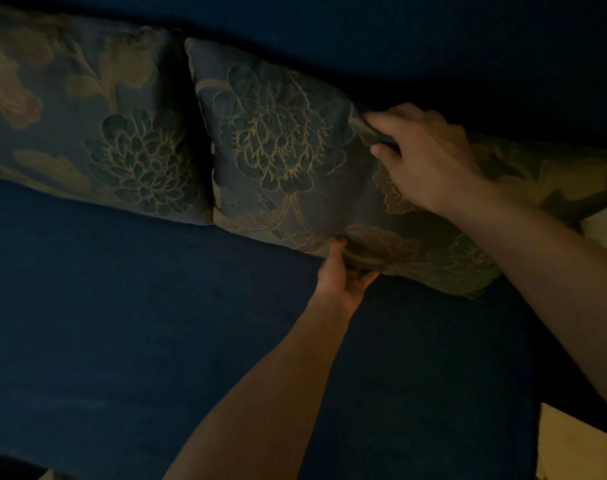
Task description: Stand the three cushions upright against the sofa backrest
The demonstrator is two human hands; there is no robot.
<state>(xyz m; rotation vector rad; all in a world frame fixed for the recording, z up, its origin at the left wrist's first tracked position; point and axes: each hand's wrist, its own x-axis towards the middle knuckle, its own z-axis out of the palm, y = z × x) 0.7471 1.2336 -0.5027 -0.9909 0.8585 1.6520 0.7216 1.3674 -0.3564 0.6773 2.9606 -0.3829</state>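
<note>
Three floral cushions lean against the dark blue sofa backrest [433, 46]. The left cushion [87, 116] stands upright at the far left. Right beside it is the middle cushion [281, 147], also upright. My right hand [430, 161] pinches the middle cushion's top right corner. My left hand [343, 271] grips its bottom edge where it meets the seat. The right cushion [551, 174] sits behind my right forearm, largely hidden, touching the middle cushion.
The blue sofa seat [139, 323] stretches across the foreground. A pale wooden floor or surface [579, 441] shows at the lower right past the seat's end, and a pale patch [606, 226] appears at the right edge.
</note>
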